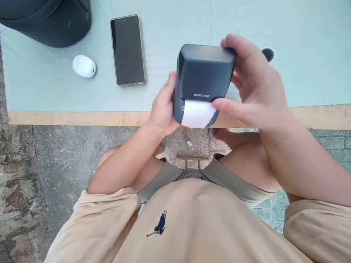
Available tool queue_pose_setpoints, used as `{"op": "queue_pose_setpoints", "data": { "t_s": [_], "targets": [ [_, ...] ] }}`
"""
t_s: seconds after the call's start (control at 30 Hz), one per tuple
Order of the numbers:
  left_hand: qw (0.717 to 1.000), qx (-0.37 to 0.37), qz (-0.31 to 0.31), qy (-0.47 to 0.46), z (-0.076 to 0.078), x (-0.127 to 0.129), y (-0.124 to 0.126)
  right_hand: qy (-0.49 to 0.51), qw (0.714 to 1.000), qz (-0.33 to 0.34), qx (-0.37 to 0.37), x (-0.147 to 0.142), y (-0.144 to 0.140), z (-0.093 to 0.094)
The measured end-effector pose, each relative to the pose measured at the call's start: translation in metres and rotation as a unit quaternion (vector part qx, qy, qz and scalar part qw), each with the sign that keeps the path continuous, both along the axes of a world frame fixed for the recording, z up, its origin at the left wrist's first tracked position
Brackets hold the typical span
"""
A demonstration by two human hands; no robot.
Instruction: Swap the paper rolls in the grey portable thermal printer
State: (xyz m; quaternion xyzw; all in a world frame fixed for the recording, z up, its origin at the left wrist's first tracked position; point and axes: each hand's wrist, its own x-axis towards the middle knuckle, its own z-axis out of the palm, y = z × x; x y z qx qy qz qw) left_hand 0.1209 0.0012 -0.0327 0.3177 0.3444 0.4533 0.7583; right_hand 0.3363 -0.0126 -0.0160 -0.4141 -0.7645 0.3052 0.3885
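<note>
Phone (128, 50), white earbud case (84, 66), dark cap (52, 22) on table w/ pale cloth (301, 44).

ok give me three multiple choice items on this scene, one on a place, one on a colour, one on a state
1. Where does the smartphone lie?
A. on the table's light cloth, beside the white earbud case
B. on the ground
C. on the person's lap

2. What colour is the label printer?
A. red
B. dark grey
C. yellow

3. How is the printer held?
A. lying alone on the table
B. left hand only
C. between the left hand and right hand, with white paper sticking out

Answers:
1 A, it lies face up on the cloth, right of the case.
2 B, its body is dark grey.
3 C, both hands have a grip on its sides and the right thumb touches the paper.
</note>
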Motion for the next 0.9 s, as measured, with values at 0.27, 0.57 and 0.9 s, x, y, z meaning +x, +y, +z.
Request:
{"op": "queue_pose_setpoints", "data": {
  "t_s": [0.27,0.57,0.9],
  "targets": [
    [0.997,0.032,-0.072,-0.024,-0.001,-0.002,-0.002,0.058,0.966,-0.231,0.104,-0.032,-0.005,0.035],
    [0.997,0.008,-0.064,-0.039,-0.003,-0.005,-0.004,-0.244,0.957,-0.129,0.093,-0.023,0.015,0.043],
    [0.997,0.006,-0.069,0.024,0.0,-0.002,-0.005,-0.322,0.928,-0.071,0.172,-0.009,0.022,0.028]
  ]
}}
